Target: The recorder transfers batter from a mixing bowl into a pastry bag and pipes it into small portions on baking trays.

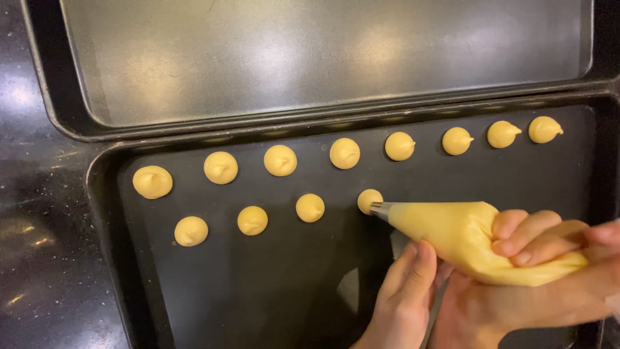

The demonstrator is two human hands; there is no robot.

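Already, a good part of the near baking tray [110, 213] carries piped dough: a back row of eight small yellow mounds [280, 160] runs from left to right, and a second row in front of it holds four, the fourth mound [368, 200] just forming at the metal nozzle [381, 209] of the piping bag [465, 240]. The bag, filled with yellow batter and still plump, lies nearly level, its tip touching that newest mound. The right hand [549, 258] wraps the rear of the bag, fingers clenched round it and squeezing from above, while the left hand [407, 291] sits below the bag's front part, fingers loosely curled and the thumb raised beside the bag as a guide; whether it truly presses on the bag cannot be told. Judging by how things lie, the second row is about half done, with the right stretch of it bare, and the whole front portion of the dark tray unfilled. Behind it, a second tray [323, 58] of grey metal rests on the dark speckled counter [39, 271], touching or overlapping the near tray's rim, with no dough on it.
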